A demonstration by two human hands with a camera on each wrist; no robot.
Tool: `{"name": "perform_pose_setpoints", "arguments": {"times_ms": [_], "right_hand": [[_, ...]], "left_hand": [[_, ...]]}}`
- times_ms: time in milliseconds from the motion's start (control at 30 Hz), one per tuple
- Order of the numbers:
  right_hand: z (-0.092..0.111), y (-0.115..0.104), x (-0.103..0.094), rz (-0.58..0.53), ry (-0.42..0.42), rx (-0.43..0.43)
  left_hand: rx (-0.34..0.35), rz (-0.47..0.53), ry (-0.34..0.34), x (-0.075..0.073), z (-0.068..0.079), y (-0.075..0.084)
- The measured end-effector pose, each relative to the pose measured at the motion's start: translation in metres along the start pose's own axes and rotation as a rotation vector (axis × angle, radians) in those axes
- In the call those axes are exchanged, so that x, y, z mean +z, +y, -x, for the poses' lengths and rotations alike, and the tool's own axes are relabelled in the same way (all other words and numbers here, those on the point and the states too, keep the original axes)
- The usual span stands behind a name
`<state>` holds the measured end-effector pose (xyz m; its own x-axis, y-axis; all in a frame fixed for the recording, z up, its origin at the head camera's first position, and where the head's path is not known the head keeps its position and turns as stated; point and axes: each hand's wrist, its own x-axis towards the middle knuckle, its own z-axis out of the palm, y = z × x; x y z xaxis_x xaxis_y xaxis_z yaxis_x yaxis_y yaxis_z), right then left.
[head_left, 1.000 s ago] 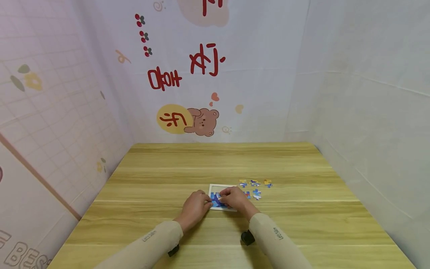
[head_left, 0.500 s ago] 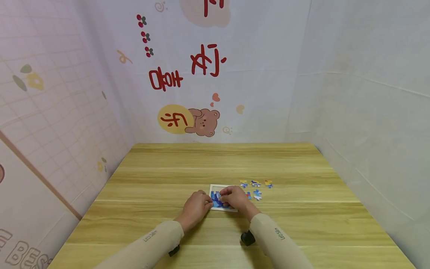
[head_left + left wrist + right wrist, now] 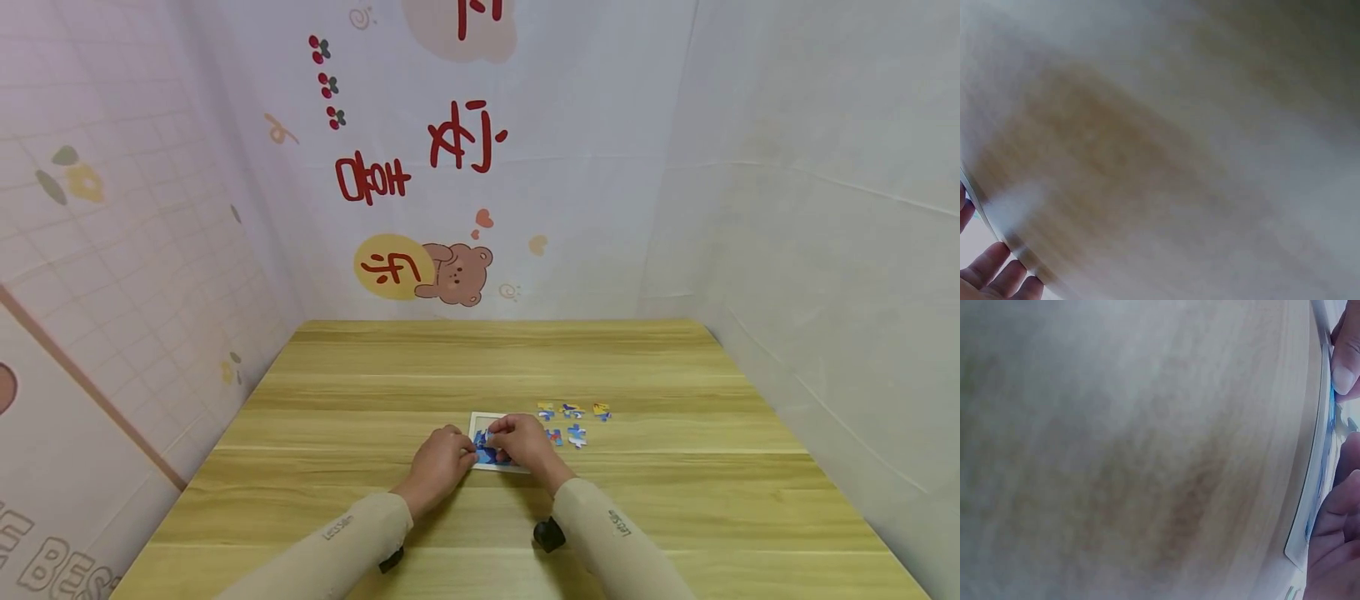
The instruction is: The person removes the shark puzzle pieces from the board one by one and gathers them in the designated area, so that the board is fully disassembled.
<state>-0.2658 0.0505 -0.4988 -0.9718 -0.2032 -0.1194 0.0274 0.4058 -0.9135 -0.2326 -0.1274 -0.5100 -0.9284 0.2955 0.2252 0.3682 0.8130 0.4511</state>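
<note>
A small white puzzle frame (image 3: 498, 468) lies on the wooden table, partly filled with blue jigsaw pieces (image 3: 487, 456). My left hand (image 3: 437, 461) holds the frame at its left border, thumb and index fingertip right at the rim. Over the middle of the frame, my right hand (image 3: 522, 442) pinches a small jigsaw piece (image 3: 1352, 424), mostly covered by the fingers. The frame's right side is hidden under this hand. Seen from the right wrist, the left thumb (image 3: 1343, 380) presses on the frame's edge. Only fingertips (image 3: 1000, 253) show in the left wrist view.
Several loose jigsaw pieces (image 3: 572, 411) in yellow, blue and white lie right of the frame, in two rough rows. The nearer row includes a blue and white piece (image 3: 577, 436). White printed cloth (image 3: 600, 208) walls in the wooden table (image 3: 360, 367) at the back and sides.
In the head view the whole scene has shifted slightly right and down. Both hands keep their places at the frame, and the loose pieces lie as before.
</note>
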Motion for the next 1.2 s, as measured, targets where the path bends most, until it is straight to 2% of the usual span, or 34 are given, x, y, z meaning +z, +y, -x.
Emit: {"name": "perform_pose_setpoints", "arguments": {"times_ms": [233,467,667,800,1200], "right_hand": [[0.002,0.001,-0.014,-0.071,0.033,0.031],[0.004,0.006,-0.035,-0.042,0.078,0.019],[0.012,0.011,-0.058,-0.088,0.124,0.001],[0.017,0.019,-0.077,-0.124,0.154,0.018],[0.033,0.052,-0.142,-0.113,0.230,0.093]], "left_hand": [[-0.005,-0.003,-0.007,0.003,-0.004,0.005],[-0.019,0.001,-0.019,0.006,-0.007,0.007],[0.022,-0.008,0.003,0.006,-0.006,0.005],[0.050,-0.016,0.012,0.005,-0.003,0.003],[0.151,-0.020,-0.027,-0.008,0.003,-0.004]]}}
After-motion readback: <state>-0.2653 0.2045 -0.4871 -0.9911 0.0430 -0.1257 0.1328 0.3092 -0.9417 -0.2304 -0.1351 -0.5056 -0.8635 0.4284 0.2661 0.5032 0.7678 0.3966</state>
